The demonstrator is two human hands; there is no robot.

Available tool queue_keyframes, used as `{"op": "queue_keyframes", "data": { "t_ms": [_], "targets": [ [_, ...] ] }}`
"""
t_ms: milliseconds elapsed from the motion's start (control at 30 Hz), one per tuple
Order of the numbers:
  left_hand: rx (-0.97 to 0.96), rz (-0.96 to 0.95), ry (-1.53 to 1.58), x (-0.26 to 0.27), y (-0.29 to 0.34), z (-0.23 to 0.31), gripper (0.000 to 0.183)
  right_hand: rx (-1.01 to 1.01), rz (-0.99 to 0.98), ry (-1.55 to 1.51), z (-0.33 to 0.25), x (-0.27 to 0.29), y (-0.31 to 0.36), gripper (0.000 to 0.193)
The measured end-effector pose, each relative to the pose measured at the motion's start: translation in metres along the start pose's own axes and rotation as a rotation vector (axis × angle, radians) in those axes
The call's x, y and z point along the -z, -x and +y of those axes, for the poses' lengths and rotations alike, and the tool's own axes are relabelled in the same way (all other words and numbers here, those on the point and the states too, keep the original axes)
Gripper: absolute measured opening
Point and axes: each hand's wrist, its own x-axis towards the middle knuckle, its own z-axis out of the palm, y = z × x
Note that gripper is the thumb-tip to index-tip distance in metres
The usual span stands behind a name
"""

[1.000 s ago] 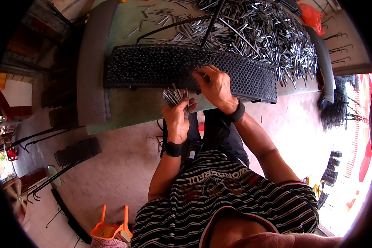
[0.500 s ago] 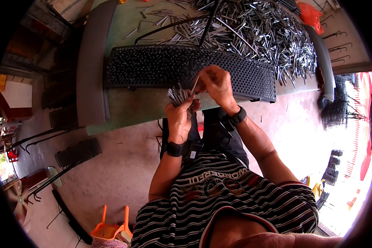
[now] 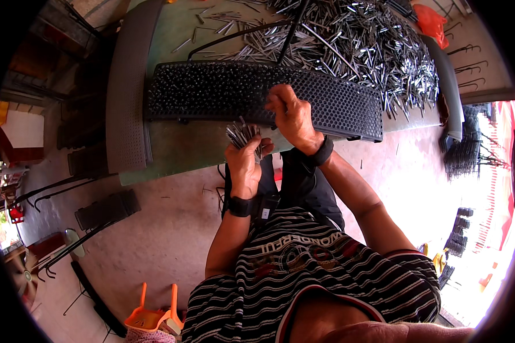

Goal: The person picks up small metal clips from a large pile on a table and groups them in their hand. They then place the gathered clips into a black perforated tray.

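My left hand (image 3: 247, 159) is closed round a bunch of thin metal rods (image 3: 240, 134), just in front of the long black perforated rack (image 3: 343, 106). The rods fan out past the fingers. Over the rack's near middle is my right hand (image 3: 293, 114), its fingers curled and pinched together at the holes. Whatever those fingertips hold is too small and dark to make out. The left and middle parts of the rack are filled with rods standing in the holes, their ends glinting. Toward the right, the holes show bare.
A large heap of loose metal rods (image 3: 377, 51) covers the table's far right side. A bent black bar frame (image 3: 234, 35) rises behind the rack. Grey perforated sheet (image 3: 130, 91) lines the table's left edge. An orange plastic stool (image 3: 149, 317) stands at lower left; a red bag (image 3: 430, 24) lies far right.
My right hand has moved from beside the bunch, where it pinched one rod, up and away onto the rack. My left hand has shifted slightly left and down, still holding the bunch.
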Motion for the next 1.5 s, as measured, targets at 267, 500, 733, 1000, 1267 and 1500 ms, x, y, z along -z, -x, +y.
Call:
{"op": "queue_keyframes", "data": {
  "t_ms": [267, 500, 733, 1000, 1267, 1500],
  "targets": [
    [-0.008, 0.051, -0.012, -0.002, 0.002, 0.004, 0.014, 0.256, -0.142, 0.309, 0.013, -0.001, -0.002, 0.012],
    [-0.006, 0.059, 0.025, -0.005, 0.005, 0.009, 0.016, -0.064, -0.204, 0.208, -0.008, 0.012, 0.008, 0.011],
    [0.009, 0.027, 0.032, -0.007, 0.006, 0.003, 0.015, -0.381, -0.148, -0.176, -0.009, 0.014, 0.012, 0.009],
    [-0.005, 0.032, 0.062, -0.005, 0.005, 0.003, 0.014, -0.050, 0.059, -0.094, -0.010, -0.003, 0.009, 0.014],
    [-0.021, 0.012, 0.068, 0.000, 0.000, 0.002, 0.016, 0.347, -0.139, 0.320, 0.005, -0.002, 0.006, 0.010],
    [-0.020, 0.019, 0.060, -0.010, 0.006, 0.003, 0.015, -0.101, -0.278, 0.198, -0.009, 0.014, 0.015, 0.013]
  ]
}}
